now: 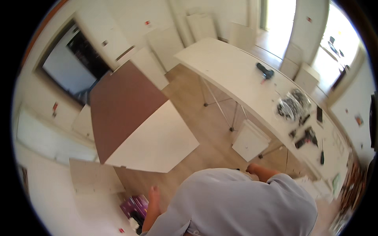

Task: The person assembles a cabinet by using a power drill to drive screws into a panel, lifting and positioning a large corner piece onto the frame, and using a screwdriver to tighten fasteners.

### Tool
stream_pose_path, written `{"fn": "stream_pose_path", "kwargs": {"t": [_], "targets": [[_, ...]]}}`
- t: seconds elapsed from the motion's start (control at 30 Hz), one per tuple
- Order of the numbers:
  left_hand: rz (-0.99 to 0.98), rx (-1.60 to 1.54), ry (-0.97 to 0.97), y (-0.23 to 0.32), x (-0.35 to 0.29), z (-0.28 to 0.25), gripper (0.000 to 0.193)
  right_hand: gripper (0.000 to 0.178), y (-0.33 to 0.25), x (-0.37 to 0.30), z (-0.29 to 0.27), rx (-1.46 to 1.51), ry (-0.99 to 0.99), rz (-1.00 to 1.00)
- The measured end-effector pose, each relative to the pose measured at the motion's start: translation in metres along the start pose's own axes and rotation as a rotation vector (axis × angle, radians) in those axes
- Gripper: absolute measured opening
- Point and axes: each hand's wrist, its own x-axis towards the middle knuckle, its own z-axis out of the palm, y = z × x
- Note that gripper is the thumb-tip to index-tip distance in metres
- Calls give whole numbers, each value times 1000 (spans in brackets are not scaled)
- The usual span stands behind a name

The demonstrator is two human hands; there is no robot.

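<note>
My left hand (154, 194) hangs low beside my grey shirt, above the floor near a purple box (135, 205). Nothing visible sticks out of it, but blur hides how its fingers lie. On the other side, my right hand (252, 169) is partly covered by my shirt, close to a stack of small white panels (251, 140); its fingers cannot be made out. Ahead of me, to the left, is a large flat surface, part a brown panel (126, 106) and part a white panel (157, 141). Neither hand touches it.
A long white table (232, 74) on metal legs runs along the right. On it lie power drills (309, 137) (264, 70), clear bags of hardware (293, 104), a dark phone-like slab (319, 114) and a screwdriver (322, 156). White boards (163, 45) lean against the walls.
</note>
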Motion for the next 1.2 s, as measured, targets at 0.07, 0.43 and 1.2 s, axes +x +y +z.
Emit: {"fn": "stream_pose_path", "kwargs": {"t": [0.07,0.43,1.2], "targets": [[136,-113,11,78,80,-29,36,34,-40,-25,-31,150,64,84],[680,414,151,250,255,-175,64,43,-177,-139,-23,1404,685,772],[208,726,92,402,211,-97,115,33,145,-263,-132,1081,1153,802]]}}
